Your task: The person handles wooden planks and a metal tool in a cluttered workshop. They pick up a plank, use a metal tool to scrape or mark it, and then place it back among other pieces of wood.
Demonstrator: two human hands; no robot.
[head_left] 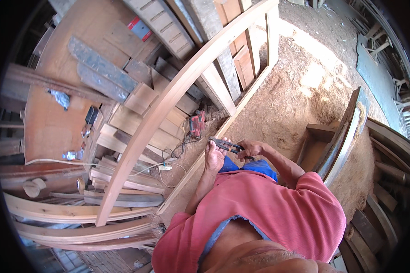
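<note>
Dark pliers (226,145) with long handles are held in front of my body. My right hand (251,149) is closed around the handle end. At the jaw end my left hand (215,156) is closed, fingers and thumb pinched together by the tip. Whether it grips the jaws or some small piece in them is too small to tell. Just beyond my hands runs the lower rail of a wooden frame (241,111) with a long curved top rail (165,98).
A red corded power tool (197,124) lies behind the frame, its cable running near a white power strip (165,167). Boards (100,66) and curved wooden pieces (73,214) are stacked at left. Sawdust (278,100) covers the ground; a curved wooden piece (344,136) stands at right.
</note>
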